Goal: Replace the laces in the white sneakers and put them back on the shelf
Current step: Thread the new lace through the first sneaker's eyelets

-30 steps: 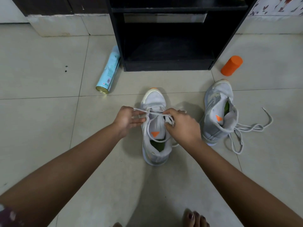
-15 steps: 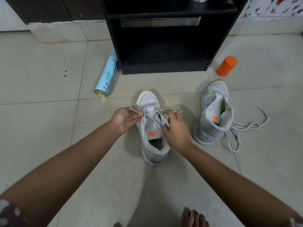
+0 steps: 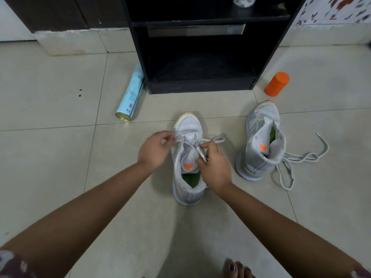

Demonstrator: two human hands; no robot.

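Note:
A white sneaker with an orange tongue tag stands on the tiled floor, toe pointing at the black shelf. My left hand pinches the lace at the shoe's left eyelets, blurred by motion. My right hand pinches the white lace over the tongue on the right side. The second white sneaker stands to the right, with a loose lace trailing on the floor beside it.
A light blue spray can lies left of the shelf. An orange cylinder stands right of it. My toes show at the bottom edge. A pale object sits on the upper shelf board.
Both hands have shifted slightly toward the toe along the laces; my left hand is now moving at the left eyelets. The camera has tilted, so the shelf fills more of the top.

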